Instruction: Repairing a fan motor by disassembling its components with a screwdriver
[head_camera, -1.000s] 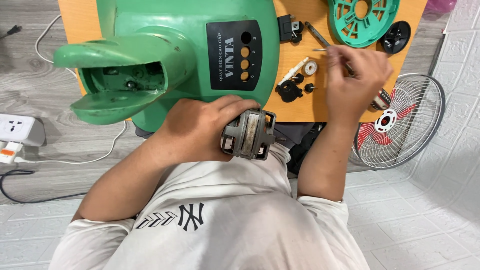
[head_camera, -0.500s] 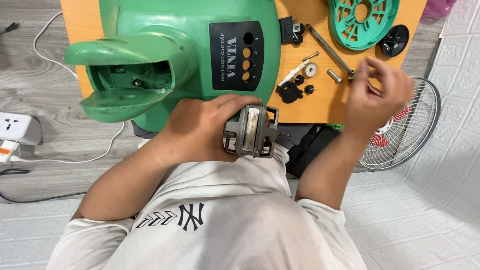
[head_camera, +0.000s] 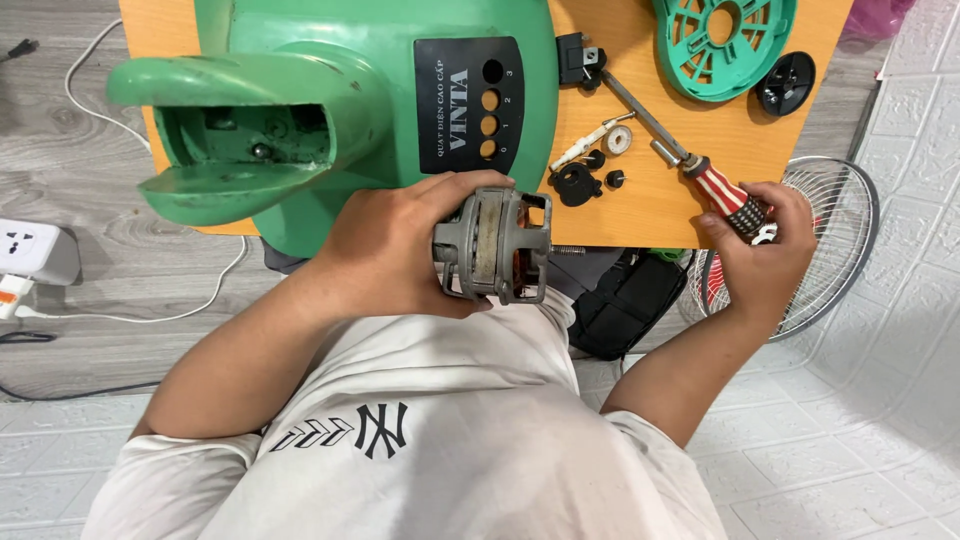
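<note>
The person's left hand (head_camera: 400, 250) is gripping a grey metal electric motor with copper-coloured windings (head_camera: 495, 247), fingers wrapped closed around its left end. The motor is hanging in the air just off the near edge of the orange wooden desk (head_camera: 650, 190), in front of the person's white shirt, with its thin shaft pointing to the right.

The right hand (head_camera: 765, 250) is closing around the red-and-white striped handle of a screwdriver (head_camera: 690, 165). That hand is sitting off the desk's near right corner, while the metal shank is lying slantwise across the desktop, pointing toward the far edge.

A large green plastic fan housing with a black control panel (head_camera: 370, 100) is taking up the left half of the desk, its open neck facing left. Small black and white parts (head_camera: 590, 165) are lying between the housing and the screwdriver. A round green slotted plastic cover (head_camera: 725, 40) and a black round cap (head_camera: 785, 82) are resting near the far right corner. A round wire fan guard (head_camera: 840, 250) is leaning on the floor, beyond the right hand.
</note>
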